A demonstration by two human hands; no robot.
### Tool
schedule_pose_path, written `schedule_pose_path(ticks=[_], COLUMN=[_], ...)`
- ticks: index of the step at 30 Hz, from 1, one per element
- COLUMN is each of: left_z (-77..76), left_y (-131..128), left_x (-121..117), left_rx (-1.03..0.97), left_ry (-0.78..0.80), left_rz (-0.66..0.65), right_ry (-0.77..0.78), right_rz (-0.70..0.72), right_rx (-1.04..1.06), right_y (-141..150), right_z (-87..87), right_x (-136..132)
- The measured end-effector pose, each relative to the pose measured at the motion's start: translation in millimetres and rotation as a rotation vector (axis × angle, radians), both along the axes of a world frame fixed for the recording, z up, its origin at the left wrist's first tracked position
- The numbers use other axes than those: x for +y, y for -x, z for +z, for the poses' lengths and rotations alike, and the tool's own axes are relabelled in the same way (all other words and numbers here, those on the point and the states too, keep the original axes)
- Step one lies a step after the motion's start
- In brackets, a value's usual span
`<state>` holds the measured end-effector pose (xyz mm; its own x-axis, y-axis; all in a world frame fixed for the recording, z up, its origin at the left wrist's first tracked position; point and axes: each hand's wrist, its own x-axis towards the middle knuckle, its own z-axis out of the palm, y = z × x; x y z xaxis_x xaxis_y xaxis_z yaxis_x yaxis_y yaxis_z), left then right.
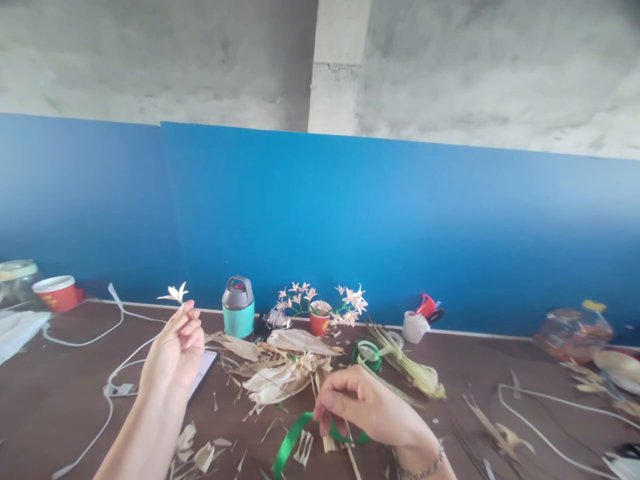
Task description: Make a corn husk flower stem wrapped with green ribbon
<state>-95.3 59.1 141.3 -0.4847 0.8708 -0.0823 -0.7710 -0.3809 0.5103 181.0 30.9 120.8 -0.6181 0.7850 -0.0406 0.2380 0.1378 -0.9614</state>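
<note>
Far left on the desk [30, 427], a red cup [57, 293] can be spotted with a bit of yellow marking, too blurry to be read. Next, the left hand [175, 343] is held up, thumb and fingertips clamped on 1 white flower [175, 294], well above the desk. Some characters seem to be shown on the phone-like screen [204, 371] by that wrist, but nothing legible. No brand can be made out on the teal flask [239, 320] either. In the middle, finished-looking flower sprays [353, 303] are set in a 2nd red cup [320, 325], its yellow print unreadable too.

The right hand [363, 403] is lowered with fingers curled at the green ribbon [290, 443]; whether it's actually pinched can't be told. Looks like the flower is being held up while the ribbon is handled, so a light pinch and a freed ribbon end would probably be needed next. Further right, no lettering can be read on the yellow-capped bottle [575, 333].
</note>
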Motion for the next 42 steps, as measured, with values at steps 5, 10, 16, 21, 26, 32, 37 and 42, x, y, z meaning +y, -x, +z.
schedule_pose_path(ticks=[5, 10, 16, 21, 26, 32, 37, 42], left_z=[-2.6, -7.3, -13.8, -17.9, -13.5, 12.6, 29.2, 56.8], left_y=[-0.3, -5.2, -4.8, -0.5, -6.6, -11.2, -32.7, -51.7], left_x=[2.4, 5.7, 10.0, 13.3, 8.2, -15.8, -36.3, -46.2], left_rx=[0.022, 0.025, 0.047, 0.071, 0.106, 0.461, 1.103, 1.215], left_ry=[0.013, 0.025, 0.006, -0.040, -0.110, -0.218, -0.092, -0.190], left_rz=[-0.001, -0.049, -0.063, 0.076, 0.202, 0.129, -0.187, -0.263], right_ry=[0.050, 0.114, 0.008, -0.268, 0.007, -0.027, -0.286, -0.284], right_rz=[0.022, 0.093, 0.069, -0.298, -0.639, -0.694, -0.550, -0.489], right_rx=[0.038, 0.076, -0.119, -0.300, -0.041, 0.085, -0.091, 0.102], right_y=[-1.4, -4.4, -3.3, 19.5, 23.0, 10.2, 18.5, 23.9], right_z=[-2.3, -5.6, -7.6, -37.6, -83.8, -80.1, -52.3, -28.8], right_x=[-0.2, -2.4, -13.2, -3.0, 16.7, 2.2, -5.3, -11.0])
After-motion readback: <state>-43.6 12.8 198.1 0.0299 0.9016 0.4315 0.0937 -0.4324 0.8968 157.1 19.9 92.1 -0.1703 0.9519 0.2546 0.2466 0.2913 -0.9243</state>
